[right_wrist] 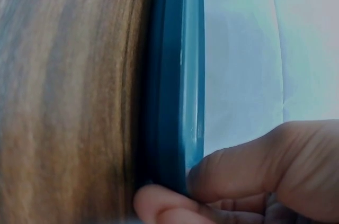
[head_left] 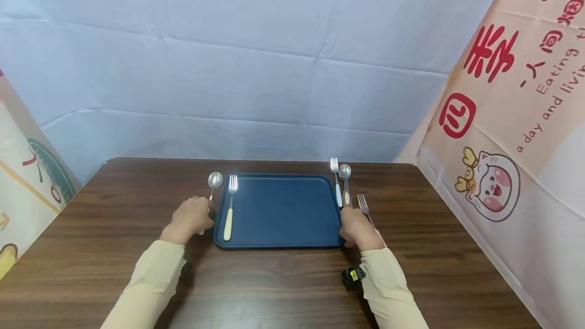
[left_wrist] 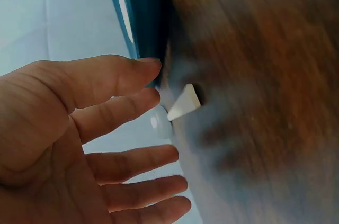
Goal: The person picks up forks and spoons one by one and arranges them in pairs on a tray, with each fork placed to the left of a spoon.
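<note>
A dark blue tray (head_left: 283,212) lies on the table, and a fork with a pale yellow handle (head_left: 228,225) rests along its left side. My right hand (head_left: 358,227) pinches the tray's near right corner; in the right wrist view, thumb and fingers close on the tray rim (right_wrist: 175,102). At the left edge, my left hand (head_left: 194,215) hovers beside a spoon (head_left: 215,181), partly covering its handle. Its fingers are loosely extended in the left wrist view, apart from a pale handle end (left_wrist: 185,102). Whether the thumb touches the tray (left_wrist: 151,12) there I cannot tell.
Right of the tray lie a fork with a light blue handle (head_left: 338,194), a spoon (head_left: 345,172) and another fork (head_left: 363,204), partly hidden by the right hand. A pale cloth (head_left: 256,90) hangs behind the wooden table (head_left: 256,288), with a printed cloth (head_left: 525,131) at right.
</note>
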Demonstrator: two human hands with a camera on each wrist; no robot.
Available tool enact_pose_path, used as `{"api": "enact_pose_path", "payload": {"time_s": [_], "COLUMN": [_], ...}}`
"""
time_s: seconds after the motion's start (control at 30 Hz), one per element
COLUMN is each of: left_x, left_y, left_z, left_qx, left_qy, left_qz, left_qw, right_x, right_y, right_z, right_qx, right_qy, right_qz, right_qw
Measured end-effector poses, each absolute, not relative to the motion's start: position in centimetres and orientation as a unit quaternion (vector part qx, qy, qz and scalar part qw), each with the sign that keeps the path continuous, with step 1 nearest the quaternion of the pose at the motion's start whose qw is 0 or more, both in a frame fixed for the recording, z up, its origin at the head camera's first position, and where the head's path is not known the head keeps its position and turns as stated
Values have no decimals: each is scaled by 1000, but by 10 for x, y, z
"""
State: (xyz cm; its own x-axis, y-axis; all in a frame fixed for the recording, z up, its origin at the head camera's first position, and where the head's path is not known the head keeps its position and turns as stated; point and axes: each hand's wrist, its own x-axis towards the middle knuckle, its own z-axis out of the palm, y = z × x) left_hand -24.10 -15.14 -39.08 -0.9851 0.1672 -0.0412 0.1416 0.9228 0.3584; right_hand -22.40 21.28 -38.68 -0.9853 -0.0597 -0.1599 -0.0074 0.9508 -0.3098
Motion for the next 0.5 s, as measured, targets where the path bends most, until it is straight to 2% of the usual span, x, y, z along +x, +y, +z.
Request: {"api": "enact_pose_path", "payload": {"time_s": [0.27,0.5], "left_x": [-246,-251], "left_y": [-155,-158], "left_z": [-394,-394], "left_qx": [82,88], "left_qy": [980,980], "left_qz": [174,170], "left_qw": [51,43], "right_x": [-225,-225], "right_y": [213,213], "right_z": [-387,-387], "right_qx": [-15,-12], "right_qy": [983,983], "right_qz": [-158,-157], "right_qw": [94,93]}}
